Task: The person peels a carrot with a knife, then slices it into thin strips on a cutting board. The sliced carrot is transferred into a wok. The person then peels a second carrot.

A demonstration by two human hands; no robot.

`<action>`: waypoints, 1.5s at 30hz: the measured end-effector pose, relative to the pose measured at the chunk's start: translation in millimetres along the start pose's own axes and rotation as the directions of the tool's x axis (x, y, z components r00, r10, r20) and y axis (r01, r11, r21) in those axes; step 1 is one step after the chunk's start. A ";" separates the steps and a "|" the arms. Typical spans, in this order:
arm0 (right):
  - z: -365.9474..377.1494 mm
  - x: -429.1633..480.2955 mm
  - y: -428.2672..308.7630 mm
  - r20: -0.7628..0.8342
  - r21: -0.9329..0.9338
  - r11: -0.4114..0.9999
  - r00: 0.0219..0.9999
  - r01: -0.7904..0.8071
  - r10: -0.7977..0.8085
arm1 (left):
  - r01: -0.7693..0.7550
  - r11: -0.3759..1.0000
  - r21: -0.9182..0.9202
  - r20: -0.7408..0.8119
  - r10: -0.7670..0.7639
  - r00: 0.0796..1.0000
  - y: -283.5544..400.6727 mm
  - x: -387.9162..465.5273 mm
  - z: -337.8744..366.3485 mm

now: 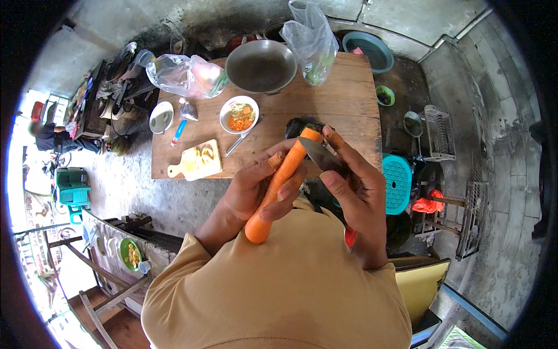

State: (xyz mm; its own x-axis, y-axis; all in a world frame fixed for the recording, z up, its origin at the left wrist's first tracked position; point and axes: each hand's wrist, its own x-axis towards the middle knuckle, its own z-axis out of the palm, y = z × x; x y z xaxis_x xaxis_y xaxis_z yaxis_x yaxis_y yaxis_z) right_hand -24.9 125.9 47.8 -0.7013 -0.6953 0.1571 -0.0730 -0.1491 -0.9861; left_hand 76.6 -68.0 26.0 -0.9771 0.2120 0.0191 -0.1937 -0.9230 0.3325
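A carrot (279,187) with its top end cut flat lies slantwise in my left hand (266,187), fingers wrapped round it. My right hand (359,187) grips a knife (320,155) whose blade is against the upper end of the carrot; the handle is hidden in my fingers. Beyond my hands, a black plastic bag (296,125) rests on the wooden table (340,104). A white bowl (223,120) of shredded carrot and other cut vegetables stands further left, with a second utensil (239,143) beside it. Yellowish pieces lie on a small wooden cutting board (187,163).
A large metal wok (261,67) stands at the table's far edge between clear plastic bags (170,76) (311,43). A white bowl (161,118) is at the left edge. A turquoise stool (396,183) stands right of the table. Another person (56,137) is far left.
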 end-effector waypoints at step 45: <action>-31.7 52.4 286.2 -0.093 -0.620 0.671 0.887 -0.406 0.451 | -0.148 0.789 0.596 -0.295 0.387 0.874 3.9 -24.0 -35.9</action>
State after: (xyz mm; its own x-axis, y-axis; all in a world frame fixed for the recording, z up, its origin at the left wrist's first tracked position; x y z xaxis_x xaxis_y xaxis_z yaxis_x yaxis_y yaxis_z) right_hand -105.1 69.2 -227.9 -0.7214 -0.6189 -0.3107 -0.2038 0.6185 -0.7589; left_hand 96.2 -88.2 -7.0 -0.9547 -0.2666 -0.1325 0.0445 -0.5680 0.8218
